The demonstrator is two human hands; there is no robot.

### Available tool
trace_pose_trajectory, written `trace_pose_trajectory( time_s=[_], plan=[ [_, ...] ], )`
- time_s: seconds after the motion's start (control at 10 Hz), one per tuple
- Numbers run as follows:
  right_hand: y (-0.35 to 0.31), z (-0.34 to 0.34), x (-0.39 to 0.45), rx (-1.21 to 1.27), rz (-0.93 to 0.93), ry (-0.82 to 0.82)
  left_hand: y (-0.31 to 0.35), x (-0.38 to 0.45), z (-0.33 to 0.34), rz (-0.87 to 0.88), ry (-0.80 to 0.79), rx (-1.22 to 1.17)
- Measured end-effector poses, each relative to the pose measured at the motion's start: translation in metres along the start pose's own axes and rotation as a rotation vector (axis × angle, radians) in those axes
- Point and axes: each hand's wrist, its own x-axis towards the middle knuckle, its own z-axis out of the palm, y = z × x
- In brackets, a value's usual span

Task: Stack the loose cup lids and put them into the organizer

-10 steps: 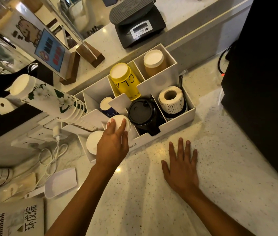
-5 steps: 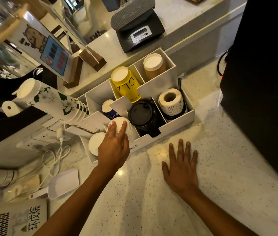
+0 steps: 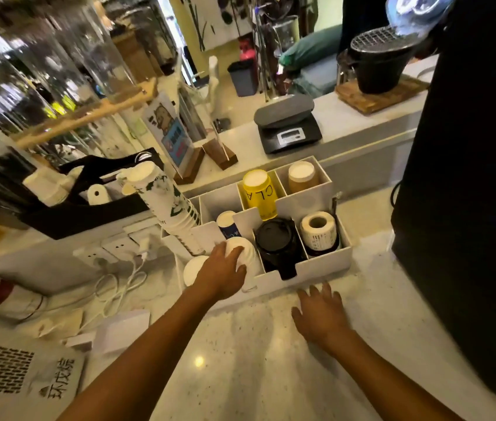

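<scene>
A white divided organizer (image 3: pixel 325 264) stands on the speckled counter. In its front middle compartment sits a stack of white lids (image 3: pixel 245 253), and my left hand (image 3: pixel 221 273) rests on top of it with fingers curved over the stack. A second white lid stack (image 3: pixel 193 270) fills the compartment to the left, partly hidden by my wrist. A stack of black lids (image 3: pixel 277 243) sits in the compartment to the right. My right hand (image 3: pixel 319 317) lies flat on the counter in front of the organizer, fingers spread, holding nothing.
The organizer also holds a label roll (image 3: pixel 318 230), yellow cups (image 3: pixel 259 189), brown cups (image 3: pixel 301 176) and a blue cup (image 3: pixel 228 223). A leaning sleeve of floral cups (image 3: pixel 164 202), a scale (image 3: pixel 289 126), a power strip with cables (image 3: pixel 113 256) and a tall black machine (image 3: pixel 468 177) surround it.
The camera has tilted up, showing more of the back counter. My left hand stays on the white lids, fingers now curved further over them. My right hand stays flat on the counter.
</scene>
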Motion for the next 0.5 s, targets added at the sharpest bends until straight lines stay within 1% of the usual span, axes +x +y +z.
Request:
trace_pose_trajectory(
  time_s=[0.1, 0.2, 0.4, 0.5],
  plan=[
    [-0.009, -0.033, 0.005, 0.027, -0.075, 0.086, 0.009, -0.008, -0.009, -0.022, 0.034, 0.046],
    [-0.02, -0.069, 0.007, 0.083, -0.12, 0.135, 0.015, -0.016, -0.023, -0.01, 0.089, 0.056],
    [-0.066, -0.201, 0.019, 0.084, -0.287, 0.352, 0.006, -0.033, -0.126, -0.013, 0.375, -0.082],
    [-0.082, -0.24, 0.018, 0.028, -0.297, 0.386, -0.004, -0.04, -0.154, -0.041, 0.406, -0.078]
  ],
)
